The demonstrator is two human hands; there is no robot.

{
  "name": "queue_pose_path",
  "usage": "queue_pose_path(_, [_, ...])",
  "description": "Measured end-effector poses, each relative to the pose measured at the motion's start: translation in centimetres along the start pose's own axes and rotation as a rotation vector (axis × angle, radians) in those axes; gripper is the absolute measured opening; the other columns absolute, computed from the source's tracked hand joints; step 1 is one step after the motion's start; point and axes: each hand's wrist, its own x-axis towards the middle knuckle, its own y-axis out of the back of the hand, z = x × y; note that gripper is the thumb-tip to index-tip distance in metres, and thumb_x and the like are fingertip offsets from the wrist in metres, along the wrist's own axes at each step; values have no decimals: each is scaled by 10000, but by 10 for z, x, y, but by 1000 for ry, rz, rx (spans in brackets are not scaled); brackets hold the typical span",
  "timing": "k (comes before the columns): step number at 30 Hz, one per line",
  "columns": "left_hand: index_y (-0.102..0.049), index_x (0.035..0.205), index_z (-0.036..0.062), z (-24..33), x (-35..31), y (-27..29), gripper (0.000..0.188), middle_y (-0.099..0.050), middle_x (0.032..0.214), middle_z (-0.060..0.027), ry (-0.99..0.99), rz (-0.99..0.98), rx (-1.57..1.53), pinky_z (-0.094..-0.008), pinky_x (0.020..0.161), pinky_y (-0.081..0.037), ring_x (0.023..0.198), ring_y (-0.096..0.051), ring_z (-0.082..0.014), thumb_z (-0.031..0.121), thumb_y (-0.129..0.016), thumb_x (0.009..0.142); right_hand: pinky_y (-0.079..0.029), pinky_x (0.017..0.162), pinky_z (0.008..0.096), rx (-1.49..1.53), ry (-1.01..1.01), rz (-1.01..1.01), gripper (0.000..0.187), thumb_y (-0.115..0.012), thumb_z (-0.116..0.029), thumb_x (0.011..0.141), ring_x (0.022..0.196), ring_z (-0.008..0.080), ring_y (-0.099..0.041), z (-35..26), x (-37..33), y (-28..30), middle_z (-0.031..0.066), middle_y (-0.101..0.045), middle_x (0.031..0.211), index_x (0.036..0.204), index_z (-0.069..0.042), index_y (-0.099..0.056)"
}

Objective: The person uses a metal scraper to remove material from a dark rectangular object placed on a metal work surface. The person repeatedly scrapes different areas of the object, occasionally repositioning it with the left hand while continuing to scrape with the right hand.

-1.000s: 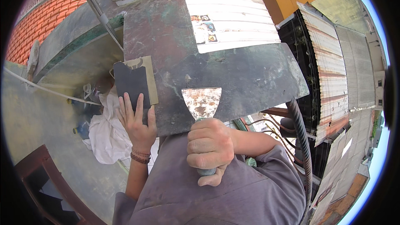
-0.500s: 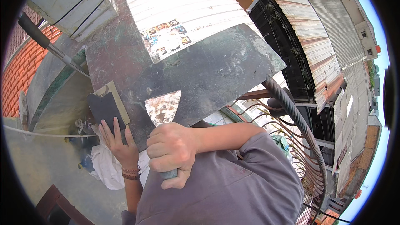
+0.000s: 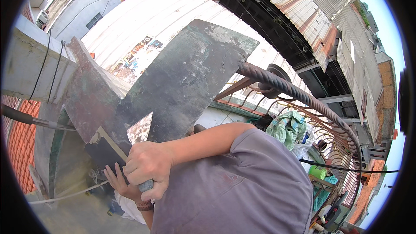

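My right hand (image 3: 149, 164) is closed in a fist round the handle of a scraper (image 3: 141, 131). The scraper's wide, whitish, stained blade points away from me, over the dark worn slab (image 3: 173, 82). Below the fist the rounded grey handle end sticks out. Just left of it, my left hand (image 3: 118, 181) has its fingers stretched out, touching the near end of a flat dark rectangular piece (image 3: 104, 152). A beige strip runs along that piece's far and right edges. The right fist partly covers the left hand. Whether the blade touches the slab I cannot tell.
A twisted metal railing (image 3: 286, 84) curves along the right. Green cloth (image 3: 287, 125) and a green bucket (image 3: 318, 172) lie beyond my right arm. At left stand a pale pillar (image 3: 34, 67) and a dark-handled pole (image 3: 26, 116). White roofing (image 3: 143, 13) spreads behind the slab.
My view has turned, so the slab and railing appear shifted left and tilted. My right hand, with the scraper, has come closer to the left hand and now overlaps it.
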Motion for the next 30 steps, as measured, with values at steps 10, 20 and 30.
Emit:
queue_pose_path(10, [-727, 1218, 10, 20, 12, 5, 307, -573, 1456, -225, 102, -73, 139, -569, 1166, -334, 1424, -447, -440, 127, -625, 953, -360, 401, 361, -46, 8, -13, 411, -735, -398, 718, 447, 217, -477, 19, 12, 13, 33, -430, 565, 614, -96, -477])
queue_pose_path(20, [-748, 1175, 21, 18, 10, 3, 277, -603, 1424, -212, 101, -47, 131, -560, 1173, -333, 1389, -493, -430, 116, -645, 936, -371, 390, 358, 53, -47, -58, 425, -734, -398, 723, 427, 229, -480, 11, 26, 11, 38, -431, 557, 590, -92, -470])
queue_pose_path(30, [-731, 1188, -8, 18, 6, 4, 312, -598, 1426, -228, 89, -54, 107, -575, 1162, -338, 1400, -479, -435, 128, -636, 924, -408, 432, 358, 269, -224, -41, 356, -694, -373, 786, 487, 256, -544, -5, 23, 11, 68, -536, 604, 675, -60, -562])
